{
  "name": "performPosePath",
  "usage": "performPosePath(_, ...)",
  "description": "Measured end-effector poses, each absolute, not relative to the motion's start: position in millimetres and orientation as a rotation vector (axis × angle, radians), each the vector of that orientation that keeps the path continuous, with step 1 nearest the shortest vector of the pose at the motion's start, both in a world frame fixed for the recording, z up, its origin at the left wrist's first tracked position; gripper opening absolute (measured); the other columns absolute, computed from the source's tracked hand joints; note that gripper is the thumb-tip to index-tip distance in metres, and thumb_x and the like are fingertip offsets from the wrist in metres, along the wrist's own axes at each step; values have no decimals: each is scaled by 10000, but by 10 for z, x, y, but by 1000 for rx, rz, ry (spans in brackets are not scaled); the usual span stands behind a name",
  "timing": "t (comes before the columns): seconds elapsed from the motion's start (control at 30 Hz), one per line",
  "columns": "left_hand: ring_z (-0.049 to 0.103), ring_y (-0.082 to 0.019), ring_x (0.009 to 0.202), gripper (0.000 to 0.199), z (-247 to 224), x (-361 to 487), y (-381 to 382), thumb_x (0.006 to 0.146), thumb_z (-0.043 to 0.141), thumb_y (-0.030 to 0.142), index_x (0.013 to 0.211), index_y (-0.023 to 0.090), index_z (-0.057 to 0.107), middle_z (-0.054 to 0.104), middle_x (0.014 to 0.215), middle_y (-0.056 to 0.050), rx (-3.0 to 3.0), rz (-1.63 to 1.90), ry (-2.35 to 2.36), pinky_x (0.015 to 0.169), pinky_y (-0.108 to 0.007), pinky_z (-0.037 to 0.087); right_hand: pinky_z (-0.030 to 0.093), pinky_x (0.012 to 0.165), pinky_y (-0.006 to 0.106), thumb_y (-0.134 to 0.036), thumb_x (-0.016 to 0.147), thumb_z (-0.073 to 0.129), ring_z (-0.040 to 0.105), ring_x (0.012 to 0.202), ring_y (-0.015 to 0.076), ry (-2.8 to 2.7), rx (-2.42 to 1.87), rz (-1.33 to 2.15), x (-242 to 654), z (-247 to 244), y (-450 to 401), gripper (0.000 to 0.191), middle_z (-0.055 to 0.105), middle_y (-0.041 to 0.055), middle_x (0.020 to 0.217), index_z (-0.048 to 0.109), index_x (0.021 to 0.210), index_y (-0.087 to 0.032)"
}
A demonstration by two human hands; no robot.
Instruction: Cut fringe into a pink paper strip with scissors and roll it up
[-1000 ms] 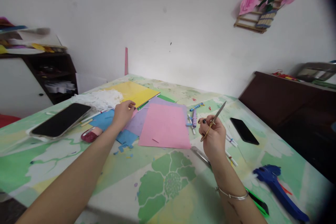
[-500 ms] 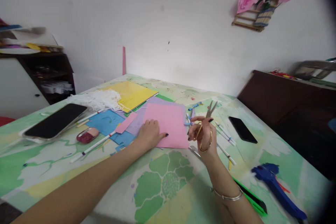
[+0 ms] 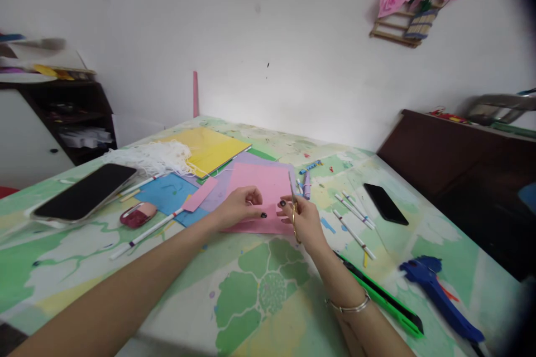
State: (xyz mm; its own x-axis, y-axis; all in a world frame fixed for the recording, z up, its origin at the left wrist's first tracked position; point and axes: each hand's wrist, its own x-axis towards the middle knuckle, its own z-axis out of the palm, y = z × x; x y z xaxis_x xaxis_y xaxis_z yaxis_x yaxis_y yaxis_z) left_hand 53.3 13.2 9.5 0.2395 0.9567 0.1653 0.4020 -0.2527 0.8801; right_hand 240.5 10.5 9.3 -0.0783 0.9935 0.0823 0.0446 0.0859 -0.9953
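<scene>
the worktop (image 3: 255, 334), under a green, white and yellow flowered cloth, is crowded, so a wide sweep of either arm could scatter things. the flat, rectangular pink paper sheet (image 3: 255, 175) lies beneath your hands; a low blade might nick it. the long green-and-black box cutter (image 3: 385, 297) lies beside your right forearm, and pulling back could knock it; i cannot tell whether its blade is out. the thin white banded stick (image 3: 154, 228) near your left forearm might roll if bumped. your left hand (image 3: 239, 206) is bent, thumb out. your right hand (image 3: 307, 220) has its fingers wrapped round the gold-handled metal scissors (image 3: 295, 223); turned inward, their points could catch your left fingertips. the small pink paper piece (image 3: 270, 212) is between your hands; i cannot tell if the left fingers pinch it, and a loose hold could drop it.
</scene>
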Motion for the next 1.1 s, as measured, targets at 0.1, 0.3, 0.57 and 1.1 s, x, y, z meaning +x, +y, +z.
performPosePath(0.1, 570, -123, 584, 224, 156, 544, 94, 682, 672, 293, 815, 169, 541, 584, 700, 17, 1720, 970, 1141, 532, -247, 461, 550, 560, 290, -332, 573, 758, 667, 654, 195, -1339, -1132, 1196, 2371, 76, 103, 346, 657, 35, 684, 657, 835, -129)
performPosePath(0.3, 590, -118, 519, 211, 236, 527, 57, 700, 686, 285, 837, 142, 613, 650, 635, -13, 1646, 995, 1099, 491, -222, 436, 517, 535, 261, -223, 550, 732, 661, 549, 177, -1324, -1070, 1242, 2327, 78, 88, 199, 632, 2, 551, 621, 694, -140)
performPosePath(0.57, 641, -151, 532, 296, 207, 503, 110, 692, 705, 349, 874, 139, 603, 639, 616, -12, 1562, 1186, 1118, 423, -197, 394, 530, 523, 259, -177, 540, 713, 655, 512, 171, -1217, -1045, 1173, 2391, 69, 191, 146, 627, -8, 513, 605, 634, -150)
performPosePath(1.1, 626, -149, 517, 369, -111, 532, 295, 655, 730, 404, 849, 120, 596, 704, 717, -91, 1605, 1073, 1072, 415, -219, 418, 543, 603, 272, -217, 870, 604, 635, 659, 123, -1095, -1064, 1270, 2522, 69, 280, 113, 650, 14, 796, 612, 898, -108)
